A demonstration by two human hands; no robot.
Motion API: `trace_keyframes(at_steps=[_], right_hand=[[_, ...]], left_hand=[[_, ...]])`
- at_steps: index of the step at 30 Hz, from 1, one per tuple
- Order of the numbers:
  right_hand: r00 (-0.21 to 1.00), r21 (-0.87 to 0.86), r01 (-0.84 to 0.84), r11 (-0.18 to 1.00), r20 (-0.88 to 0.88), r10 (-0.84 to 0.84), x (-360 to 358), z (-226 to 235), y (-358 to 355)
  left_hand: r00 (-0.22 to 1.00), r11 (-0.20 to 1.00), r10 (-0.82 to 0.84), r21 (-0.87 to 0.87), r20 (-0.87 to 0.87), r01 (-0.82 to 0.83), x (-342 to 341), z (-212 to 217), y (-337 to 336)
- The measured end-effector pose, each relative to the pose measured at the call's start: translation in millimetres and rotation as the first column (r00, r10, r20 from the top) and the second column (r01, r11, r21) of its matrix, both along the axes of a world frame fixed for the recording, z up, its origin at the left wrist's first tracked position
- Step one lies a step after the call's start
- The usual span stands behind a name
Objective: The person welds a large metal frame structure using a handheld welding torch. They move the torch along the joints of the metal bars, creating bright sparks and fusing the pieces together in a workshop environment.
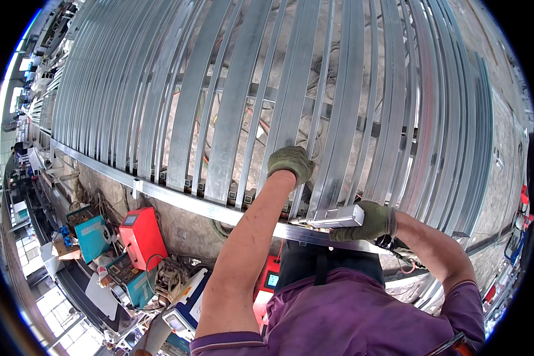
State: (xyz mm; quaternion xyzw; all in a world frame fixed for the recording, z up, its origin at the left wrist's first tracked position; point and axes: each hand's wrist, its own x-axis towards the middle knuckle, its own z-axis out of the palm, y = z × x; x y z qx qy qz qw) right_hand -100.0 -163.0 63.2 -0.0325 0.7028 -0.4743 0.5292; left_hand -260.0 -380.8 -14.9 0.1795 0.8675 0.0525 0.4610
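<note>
My left hand (291, 164), in a dark green knit glove, is closed over a narrow metal bar (316, 107) that runs away from me among wider ones. My fingers curl at its edge, a little beyond the front rail. Nearer and to the right, my right hand (371, 222), gloved the same way, grips a silver box-shaped hand tool (341, 216). The tool points left and lies just above the near ends of the bars, beside the front rail (190, 202). A wide metal profile (342, 113) ends beneath the tool. My fingers hide part of its grip.
Many parallel metal profiles (225, 130) span the frame, with cables on the concrete floor below. At left stand a red machine (142, 237), teal boxes (94, 237) and a blue-and-white unit (187, 308). Another red unit (271, 280) with a lit display sits close to my waist.
</note>
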Motion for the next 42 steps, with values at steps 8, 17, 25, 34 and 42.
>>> trace_keyframes(at_steps=[8,17,25,34,42], right_hand=[[0.998,0.067,-0.055,0.996,-0.027,0.056,0,-4,1],[0.994,0.113,-0.099,0.989,-0.024,0.103,2,-6,2],[0.992,0.135,-0.124,0.983,-0.013,0.127,0,1,3],[0.994,0.166,-0.098,0.981,0.064,0.089,-5,15,2],[0.996,0.146,-0.059,0.988,0.072,0.048,-1,13,6]], left_hand=[[1.0,1.0,0.014,-0.008,-0.02,-0.014,2,-5,-1],[0.999,0.999,0.033,0.018,-0.034,-0.033,3,-4,-1],[0.999,0.999,0.045,0.001,-0.015,-0.045,2,-3,-1],[0.999,0.999,0.034,-0.018,-0.013,-0.034,3,-2,-1],[1.0,0.999,0.019,-0.028,-0.013,-0.019,2,0,-1]])
